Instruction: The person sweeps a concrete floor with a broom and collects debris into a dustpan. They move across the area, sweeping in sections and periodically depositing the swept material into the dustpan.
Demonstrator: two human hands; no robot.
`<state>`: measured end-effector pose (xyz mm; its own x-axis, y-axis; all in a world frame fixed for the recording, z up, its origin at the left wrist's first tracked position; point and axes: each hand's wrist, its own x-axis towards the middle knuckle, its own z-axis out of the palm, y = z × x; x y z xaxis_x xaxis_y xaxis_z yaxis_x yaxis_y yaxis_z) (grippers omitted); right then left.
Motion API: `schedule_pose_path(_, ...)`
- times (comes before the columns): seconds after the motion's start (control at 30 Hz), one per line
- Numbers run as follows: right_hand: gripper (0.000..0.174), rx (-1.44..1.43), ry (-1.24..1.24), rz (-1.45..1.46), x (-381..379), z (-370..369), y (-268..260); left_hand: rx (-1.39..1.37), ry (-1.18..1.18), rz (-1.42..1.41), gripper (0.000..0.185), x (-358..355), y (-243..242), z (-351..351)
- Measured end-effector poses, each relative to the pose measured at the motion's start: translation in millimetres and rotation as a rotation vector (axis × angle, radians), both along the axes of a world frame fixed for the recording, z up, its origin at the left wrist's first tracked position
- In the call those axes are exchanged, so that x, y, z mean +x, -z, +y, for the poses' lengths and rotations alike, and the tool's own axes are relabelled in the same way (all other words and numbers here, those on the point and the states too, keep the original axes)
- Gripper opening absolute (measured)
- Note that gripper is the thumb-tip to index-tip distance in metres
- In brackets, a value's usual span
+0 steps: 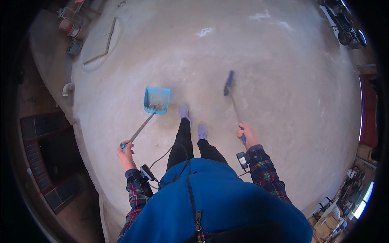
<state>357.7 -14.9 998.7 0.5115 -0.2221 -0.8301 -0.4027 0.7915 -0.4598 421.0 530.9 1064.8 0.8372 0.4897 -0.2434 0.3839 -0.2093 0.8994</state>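
Note:
My left hand (125,152) grips the top of the handle of a long-handled blue dustpan (157,99). Bits of dry debris lie in the pan near its toothed back edge. In my right hand (248,133) is the handle of a broom (229,83), whose dark bristle head is at or just above the concrete floor (200,63), ahead and to the right of my feet. A strip of floor and my two light purple shoes (202,131) separate broom head and dustpan. Whether the pan touches the floor I cannot tell.
A square-edged cover (98,45) is set in the floor at far left, near buckets (74,47) and a white pipe elbow (67,89). A motorcycle or similar vehicle (343,27) stands at far right. Cables (162,158) run from devices on my wrists.

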Motion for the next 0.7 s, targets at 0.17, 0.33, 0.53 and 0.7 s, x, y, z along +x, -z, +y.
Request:
schedule_pose_path(0.17,0.062,0.171,-0.25,-0.04,34,41,-17,0.077,-0.022,0.032,0.019,8,3,-6)
schedule_pose_path(0.33,0.055,0.2,-0.42,-0.039,71,92,-22,0.055,-0.086,0.047,0.018,10,9,2)
schedule_pose_path(0.53,0.028,0.216,-0.415,-0.058,91,87,-15,0.086,-0.08,0.017,0.019,18,4,-1)
schedule_pose_path(0.7,0.015,0.313,-0.197,-0.187,17,-20,-41,0.167,-0.036,0.082,0.02,28,-16,-23)
